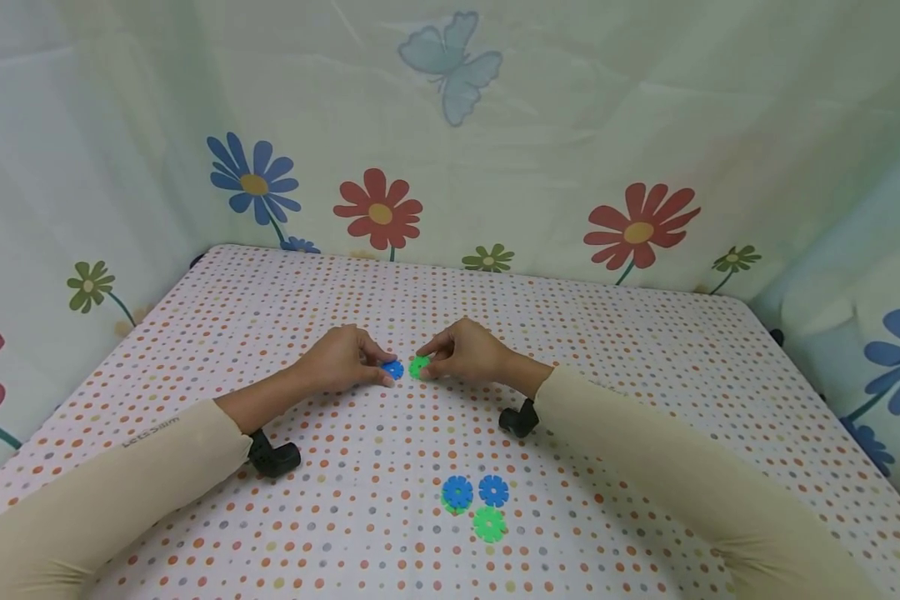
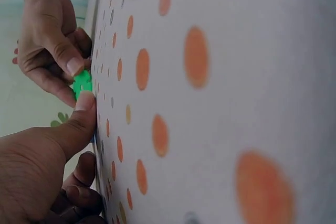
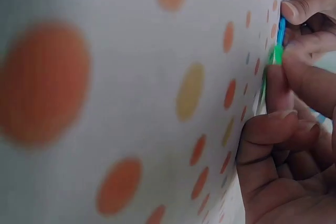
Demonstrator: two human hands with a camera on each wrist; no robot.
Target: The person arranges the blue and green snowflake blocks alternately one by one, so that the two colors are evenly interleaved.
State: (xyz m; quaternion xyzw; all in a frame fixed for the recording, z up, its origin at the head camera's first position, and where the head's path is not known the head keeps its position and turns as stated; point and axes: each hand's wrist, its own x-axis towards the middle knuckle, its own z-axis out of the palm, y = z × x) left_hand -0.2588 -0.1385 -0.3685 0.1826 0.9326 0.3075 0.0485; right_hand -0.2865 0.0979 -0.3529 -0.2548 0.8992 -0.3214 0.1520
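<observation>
Head view: flowered curtain [image 1: 547, 142] backs dotted tabletop [image 1: 360, 483], left fingers [image 1: 374, 350] pinching blue disc [image 1: 397, 367], right fingers [image 1: 435, 342] green disc [image 1: 416, 367].

I counted six notched discs [image 1: 499, 493] at the spotted table [image 1: 330, 500], three blue and three green. One blue disc [image 1: 398, 367] was in the left hand [image 1: 345, 357] and one green disc [image 1: 415, 368] in the right hand [image 1: 471, 352]; the other four, two of each colour, lay toward the table's near edge. There were two hands and two black wrist cameras [image 1: 273, 458].

Left grip [image 1: 347, 358] pinching, right grip [image 1: 468, 352] likewise
</observation>
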